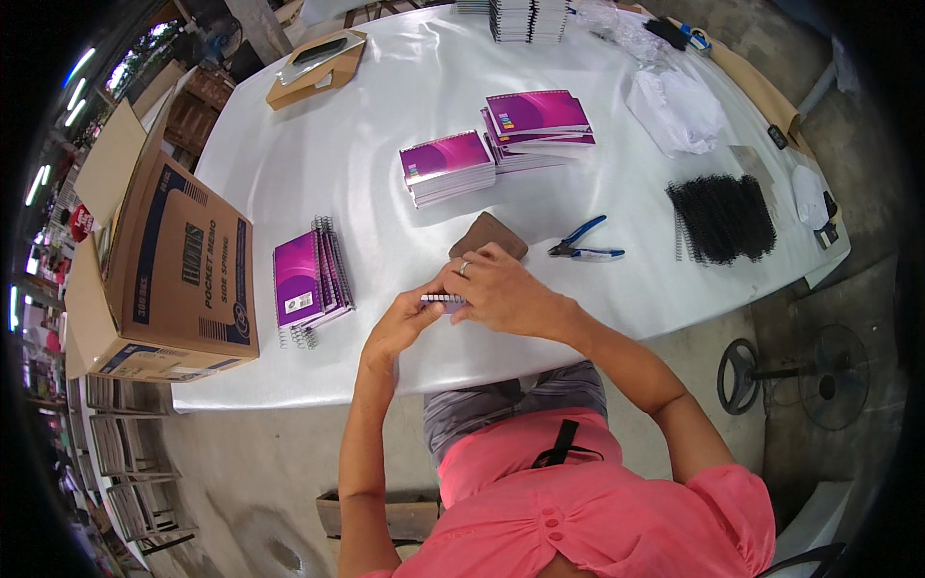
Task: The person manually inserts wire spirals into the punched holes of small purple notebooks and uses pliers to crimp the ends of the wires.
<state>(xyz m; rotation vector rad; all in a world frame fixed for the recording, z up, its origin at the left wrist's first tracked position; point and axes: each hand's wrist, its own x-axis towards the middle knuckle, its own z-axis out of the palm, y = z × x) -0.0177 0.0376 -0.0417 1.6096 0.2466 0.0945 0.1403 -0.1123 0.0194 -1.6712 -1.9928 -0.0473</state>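
Observation:
Close to the table's front edge, my left hand grips a small notebook, turned so that a thin edge with a row of dark marks faces up. From the other side my right hand, a ring on one finger, closes on the same edge. My fingers hide most of the notebook. Just beyond them lies a brown block, partly covered by the right hand. Blue-handled pliers rest to its right. Purple notebooks with spiral coils along one side lie to the left, some coils sticking out.
Stacks of purple notebooks stand mid-table. Black spiral coils are heaped at right, with white plastic wrap behind. An open cardboard box stands at left. More stacked pads and a shallow box sit farther back.

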